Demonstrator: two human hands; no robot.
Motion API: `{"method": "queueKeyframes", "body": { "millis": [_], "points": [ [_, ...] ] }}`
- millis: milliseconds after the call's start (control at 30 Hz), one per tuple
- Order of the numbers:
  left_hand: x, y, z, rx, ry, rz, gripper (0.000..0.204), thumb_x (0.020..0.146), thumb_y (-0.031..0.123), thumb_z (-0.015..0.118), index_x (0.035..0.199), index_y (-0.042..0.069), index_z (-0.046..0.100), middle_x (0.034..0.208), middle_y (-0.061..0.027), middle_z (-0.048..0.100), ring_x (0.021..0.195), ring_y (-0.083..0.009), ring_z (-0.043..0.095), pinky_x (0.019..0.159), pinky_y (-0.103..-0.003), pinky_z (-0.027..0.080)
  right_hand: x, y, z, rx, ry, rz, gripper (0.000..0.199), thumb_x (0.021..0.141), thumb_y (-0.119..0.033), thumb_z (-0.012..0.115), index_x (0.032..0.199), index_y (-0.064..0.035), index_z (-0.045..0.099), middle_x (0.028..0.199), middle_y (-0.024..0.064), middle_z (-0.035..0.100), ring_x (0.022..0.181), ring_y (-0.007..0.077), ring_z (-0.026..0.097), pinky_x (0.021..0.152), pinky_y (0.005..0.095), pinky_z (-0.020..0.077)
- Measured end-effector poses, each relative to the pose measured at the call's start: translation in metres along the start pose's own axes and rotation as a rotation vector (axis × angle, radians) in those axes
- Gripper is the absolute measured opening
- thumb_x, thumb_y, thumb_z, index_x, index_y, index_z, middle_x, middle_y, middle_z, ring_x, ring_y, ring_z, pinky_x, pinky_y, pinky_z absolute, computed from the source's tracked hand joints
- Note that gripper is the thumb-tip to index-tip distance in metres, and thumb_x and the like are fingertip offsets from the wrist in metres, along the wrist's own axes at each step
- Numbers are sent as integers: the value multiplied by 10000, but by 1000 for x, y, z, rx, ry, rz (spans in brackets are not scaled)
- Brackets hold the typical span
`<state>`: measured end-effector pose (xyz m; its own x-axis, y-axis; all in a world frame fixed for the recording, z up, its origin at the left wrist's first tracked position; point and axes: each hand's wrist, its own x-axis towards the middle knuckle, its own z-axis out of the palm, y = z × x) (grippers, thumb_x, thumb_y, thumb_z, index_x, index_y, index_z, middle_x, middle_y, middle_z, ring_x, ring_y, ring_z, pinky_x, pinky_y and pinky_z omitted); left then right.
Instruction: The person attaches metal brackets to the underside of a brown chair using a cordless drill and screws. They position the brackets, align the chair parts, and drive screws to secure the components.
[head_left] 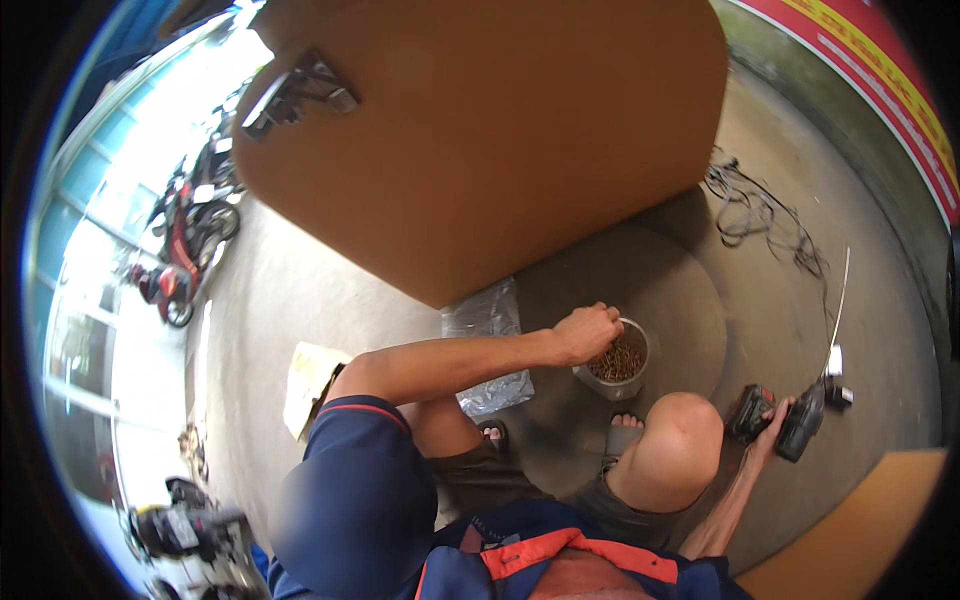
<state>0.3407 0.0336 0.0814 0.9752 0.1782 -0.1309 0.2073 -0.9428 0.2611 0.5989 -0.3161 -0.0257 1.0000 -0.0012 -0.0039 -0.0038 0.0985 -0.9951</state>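
Note:
My left hand point(588, 334) hangs over the rim of a round pot point(641, 352) half filled with small brownish screws point(618, 362). Its fingers are bent together at the far rim, and what they pinch, if anything, is hidden. Off to the right, my right hand point(771, 428) is wrapped round the grip of a dark cordless drill point(801, 426). The drill's battery point(750, 413) sits left of the hand, and its front end points away from me.
A large brown panel point(480, 140) stands ahead, with a metal bracket point(318, 84) at its upper left. Clear plastic sheeting point(490, 394) lies on the floor between my feet and the panel. Tangled cable point(752, 205) runs along the right. Motorbikes point(185, 235) stand at left; another brown board point(860, 535) is lower right.

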Motion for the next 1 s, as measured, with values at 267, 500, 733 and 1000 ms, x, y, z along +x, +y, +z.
{"method": "queueKeyframes", "body": {
  "millis": [267, 500, 733, 1000],
  "points": [
    [34, -21, 12, -261, -224, -538, 336, 833, 75, 653, 1145, -48, 632, 1135, -299, 670, 1048, -504, 671, 867, -559, 577, 11, 63, -2, -243, -239, -14, 349, 1022, -313, 678, 1222, -28, 698, 857, -23, 577, 806, 107, 540, 793, 314, 483],
    [86, -14, 20, -252, -132, -551, 354, 801, 66, 607, 1131, -27, 693, 1082, -312, 692, 1083, -484, 662, 913, -558, 554, 25, 57, 3, -244, -308, 35, 290, 1039, -300, 652, 1183, -58, 720, 1063, 10, 679, 875, 140, 612, 800, 314, 512],
    [155, 17, 16, -273, -79, -322, 403, 893, 223, 688, 1225, -6, 684, 1144, -293, 688, 1127, -471, 645, 984, -532, 526, 35, 87, -5, -246, -268, -15, 274, 1003, -166, 697, 1242, -31, 686, 1145, 51, 705, 1012, 167, 661, 922, 325, 527],
    [116, -24, -154, 394, 565, -135, 629, 791, 195, 830, 1364, 71, 599, 1573, -187, 422, 1494, -440, 345, 1190, -601, 337, -65, 3, -27, -543, -15, -21, 279, 902, -40, 757, 1160, 20, 668, 991, 105, 688, 939, 210, 665, 870, 304, 530]
  ]
}}
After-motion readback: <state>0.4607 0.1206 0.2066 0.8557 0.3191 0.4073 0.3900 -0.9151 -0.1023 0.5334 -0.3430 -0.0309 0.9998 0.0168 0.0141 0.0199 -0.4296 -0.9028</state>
